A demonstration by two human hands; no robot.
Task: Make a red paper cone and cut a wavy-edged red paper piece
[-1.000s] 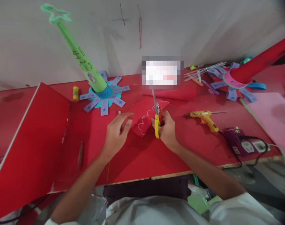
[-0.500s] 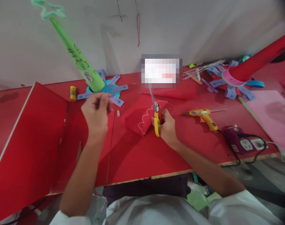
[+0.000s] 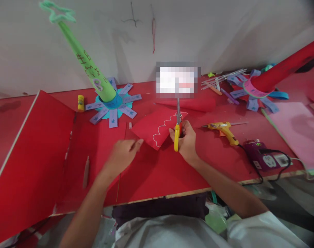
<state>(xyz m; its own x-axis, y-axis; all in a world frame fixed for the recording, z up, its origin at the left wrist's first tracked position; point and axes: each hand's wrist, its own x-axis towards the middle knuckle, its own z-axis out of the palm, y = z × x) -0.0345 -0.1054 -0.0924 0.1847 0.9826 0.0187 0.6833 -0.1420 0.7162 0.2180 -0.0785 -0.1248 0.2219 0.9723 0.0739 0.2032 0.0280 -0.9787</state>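
A pair of scissors [image 3: 176, 134] with yellow and red handles is in my right hand [image 3: 187, 141], blades pointing away from me toward the wall. They stand over the right side of a red paper piece [image 3: 153, 127] that carries a white scalloped line. My right thumb lies close to the paper's edge; whether it pinches the paper I cannot tell. My left hand [image 3: 123, 153] is closed, fingers curled, with its tip near the paper's lower left edge. Nothing shows in it. Behind it stands a green paper cone [image 3: 95, 74] with a star top and purple strips round its blue base.
A yellow glue gun [image 3: 224, 131] and a purple power socket box [image 3: 258, 156] with cables lie to the right. A yellow glue stick [image 3: 80, 103], a pinkish pen-like tool [image 3: 86, 172] and an upright red board [image 3: 30, 158] are on the left. A red cone [image 3: 288, 67] stands at right.
My left hand has come down and to the right, from in front of the green cone's base to beside the red paper. The scissors have turned more upright in my right hand.
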